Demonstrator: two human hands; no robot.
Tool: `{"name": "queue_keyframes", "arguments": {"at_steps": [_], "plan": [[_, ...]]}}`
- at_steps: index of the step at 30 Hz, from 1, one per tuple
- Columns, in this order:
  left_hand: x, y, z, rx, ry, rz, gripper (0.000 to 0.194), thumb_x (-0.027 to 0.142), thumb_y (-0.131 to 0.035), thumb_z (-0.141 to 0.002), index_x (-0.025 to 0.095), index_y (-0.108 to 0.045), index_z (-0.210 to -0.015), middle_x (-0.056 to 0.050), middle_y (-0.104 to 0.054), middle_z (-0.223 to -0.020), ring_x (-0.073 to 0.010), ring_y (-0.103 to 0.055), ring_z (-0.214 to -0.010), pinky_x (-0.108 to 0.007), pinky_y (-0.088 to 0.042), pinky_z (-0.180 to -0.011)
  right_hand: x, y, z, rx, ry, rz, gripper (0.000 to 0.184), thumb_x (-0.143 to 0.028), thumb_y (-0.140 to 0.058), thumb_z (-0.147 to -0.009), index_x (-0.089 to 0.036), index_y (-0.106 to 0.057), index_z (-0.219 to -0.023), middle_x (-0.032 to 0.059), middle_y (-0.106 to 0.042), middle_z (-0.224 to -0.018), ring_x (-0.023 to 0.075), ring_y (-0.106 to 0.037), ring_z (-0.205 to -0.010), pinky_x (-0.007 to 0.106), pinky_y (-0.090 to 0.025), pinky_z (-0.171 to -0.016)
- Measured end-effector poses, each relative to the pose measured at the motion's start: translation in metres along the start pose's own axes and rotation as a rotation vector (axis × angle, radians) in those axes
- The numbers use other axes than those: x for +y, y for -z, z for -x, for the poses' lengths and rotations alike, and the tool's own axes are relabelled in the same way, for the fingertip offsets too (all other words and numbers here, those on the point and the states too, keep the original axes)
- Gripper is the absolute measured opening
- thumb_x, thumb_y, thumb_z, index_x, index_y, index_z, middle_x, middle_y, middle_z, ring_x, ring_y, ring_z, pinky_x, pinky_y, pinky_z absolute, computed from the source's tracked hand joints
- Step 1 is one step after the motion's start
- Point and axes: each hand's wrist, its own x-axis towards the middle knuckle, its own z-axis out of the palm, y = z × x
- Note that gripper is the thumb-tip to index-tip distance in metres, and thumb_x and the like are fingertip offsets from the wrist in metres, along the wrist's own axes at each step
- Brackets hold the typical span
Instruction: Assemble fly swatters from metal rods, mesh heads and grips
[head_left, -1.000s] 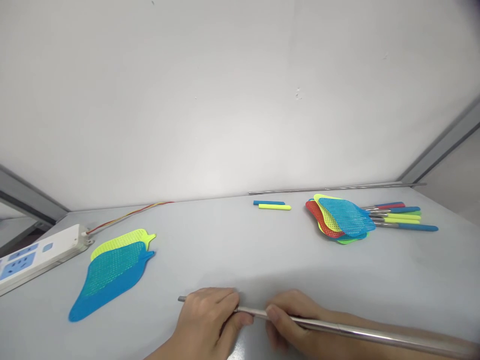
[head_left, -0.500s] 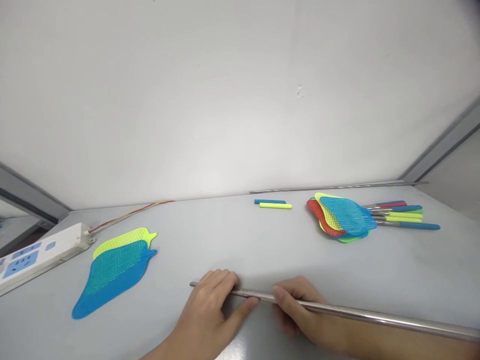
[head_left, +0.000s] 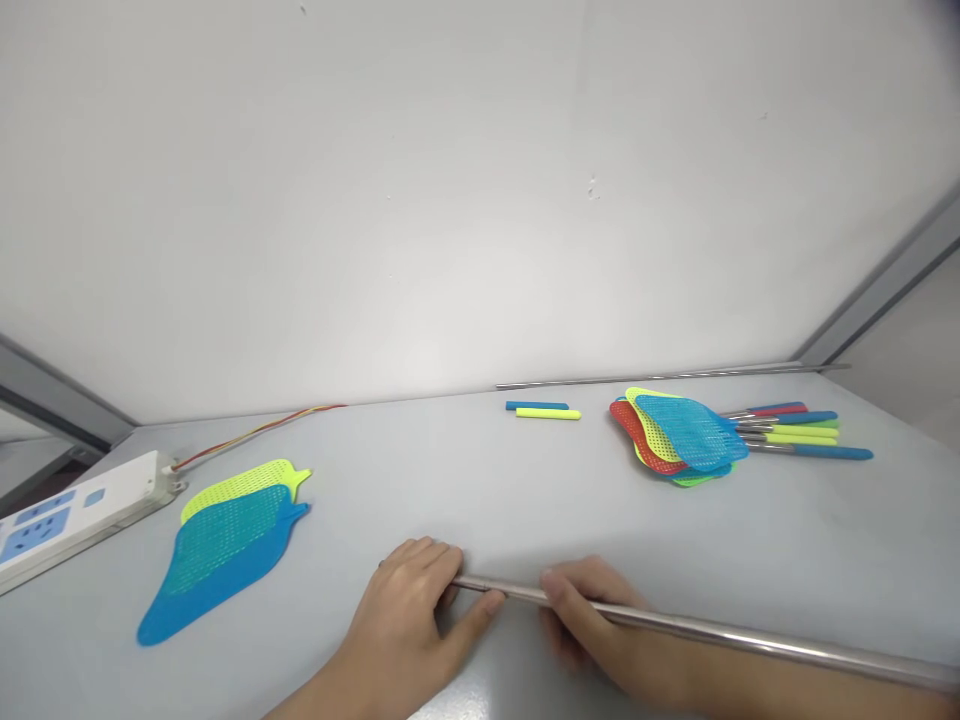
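A telescopic metal rod (head_left: 720, 632) runs from the lower right edge to the middle front, thinner toward its left end. My left hand (head_left: 409, 620) is closed over the thin end, fingers curled round it and thumb pointing right. Its knuckles cover nearly all of the rod's left tip. Farther right, my right hand (head_left: 592, 610) grips the rod between thumb and fingers, with the thicker part passing over the forearm. To the left lie two flyswatter heads, a yellow one (head_left: 232, 485) partly under a blue one (head_left: 232, 560), without rods.
Assembled flyswatters (head_left: 690, 435) in several colours are piled at the right. A blue handle (head_left: 525, 405) and a yellow handle (head_left: 549, 413) lie near the wall (head_left: 450, 200). Another metal rod (head_left: 675, 377) lies along the wall's foot. A power strip (head_left: 90, 510) with a cable (head_left: 255, 432) is at the left.
My left hand has slid slightly left along the rod, covering most of the tip that stuck out before. My right hand keeps its grip. The view has shifted a little.
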Motion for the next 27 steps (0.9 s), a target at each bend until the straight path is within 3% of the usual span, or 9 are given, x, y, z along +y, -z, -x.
{"name": "queue_keyframes", "arguments": {"at_steps": [5, 10, 20, 27], "plan": [[0.001, 0.003, -0.002, -0.004, 0.038, -0.045, 0.047, 0.06, -0.05, -0.066, 0.018, -0.043, -0.046, 0.0, -0.049, -0.047, -0.015, -0.049, -0.05, -0.026, -0.035, -0.05, -0.008, 0.007, 0.004, -0.132, 0.184, 0.239, 0.035, -0.033, -0.03, -0.086, -0.016, -0.058, -0.076, 0.0037, -0.055, -0.073, 0.014, -0.051, -0.073, 0.023, -0.041, -0.071], [0.001, 0.004, -0.003, -0.013, 0.055, -0.062, 0.05, 0.059, -0.047, -0.07, 0.018, -0.045, -0.042, 0.002, -0.049, -0.041, -0.0121, -0.049, -0.043, -0.022, -0.03, -0.044, -0.011, 0.011, 0.002, -0.191, 0.121, 0.165, 0.038, -0.034, -0.028, -0.088, -0.016, -0.058, -0.074, 0.0014, -0.055, -0.069, 0.0125, -0.051, -0.071, 0.021, -0.042, -0.066], [-0.001, 0.004, 0.0, 0.047, -0.058, -0.075, 0.054, 0.06, -0.041, -0.075, 0.017, -0.041, -0.041, 0.003, -0.046, -0.038, -0.0096, -0.046, -0.038, -0.021, -0.026, -0.041, -0.011, 0.014, 0.001, -0.233, 0.188, 0.164, 0.031, -0.027, -0.031, -0.087, -0.014, -0.057, -0.075, 0.0016, -0.056, -0.069, 0.0119, -0.052, -0.071, 0.021, -0.041, -0.069], [-0.003, 0.001, 0.004, 0.102, -0.187, -0.028, 0.046, 0.046, -0.042, -0.081, 0.017, -0.04, -0.046, 0.003, -0.045, -0.04, -0.0094, -0.044, -0.039, -0.022, -0.028, -0.042, -0.014, 0.016, 0.003, -0.251, 0.191, 0.177, 0.031, -0.028, -0.031, -0.087, -0.015, -0.056, -0.075, 0.0018, -0.057, -0.071, 0.0124, -0.052, -0.074, 0.021, -0.041, -0.071]]}}
